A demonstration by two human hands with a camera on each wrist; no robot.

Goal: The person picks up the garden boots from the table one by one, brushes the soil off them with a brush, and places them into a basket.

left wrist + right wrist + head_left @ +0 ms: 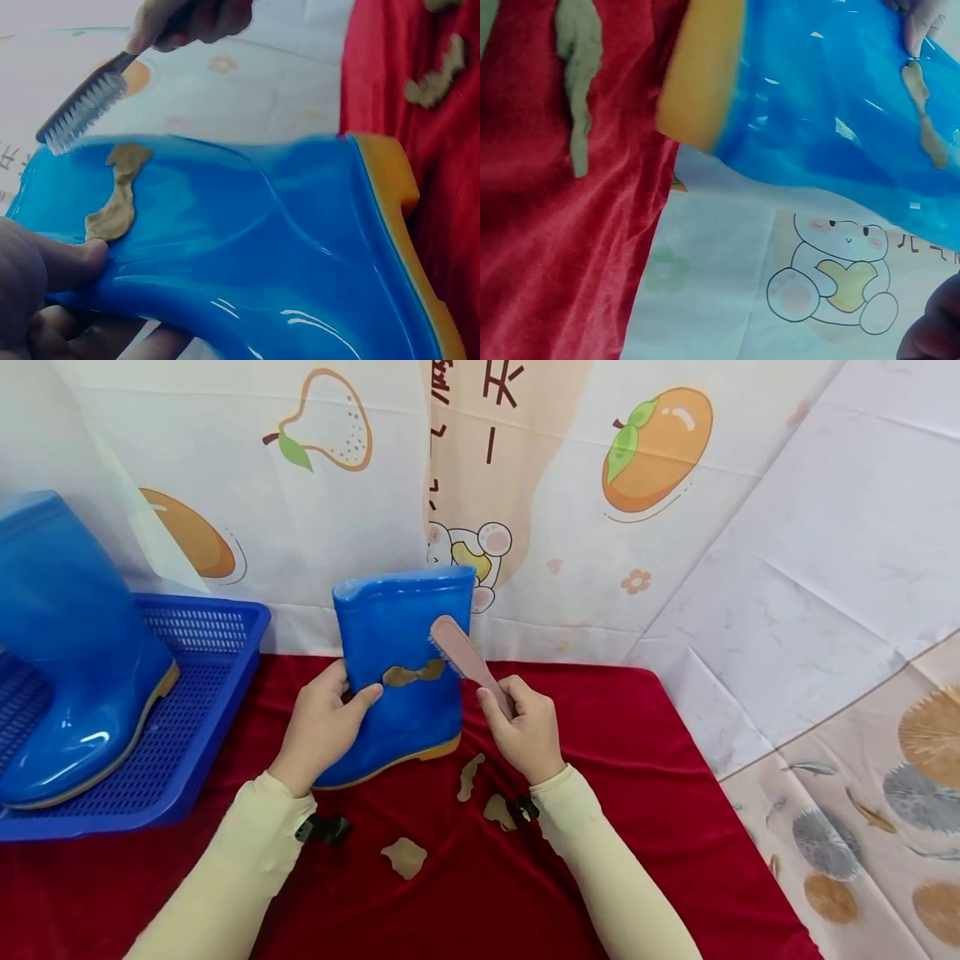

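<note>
A blue rain boot with a yellow-orange sole stands on the red cloth, toe to the left. My left hand grips the front of its shaft, thumb on the near side and other fingers behind. A tan, mud-like strip clings to the shaft beside that thumb. My right hand holds a pink scrub brush by the handle. The brush's white bristles face the back edge of the shaft, above the strip; whether they touch it I cannot tell.
Left of me, a second blue boot stands in a blue plastic basket. Loose tan pieces lie on the cloth: one in front, two near the right wrist. A printed sheet hangs behind.
</note>
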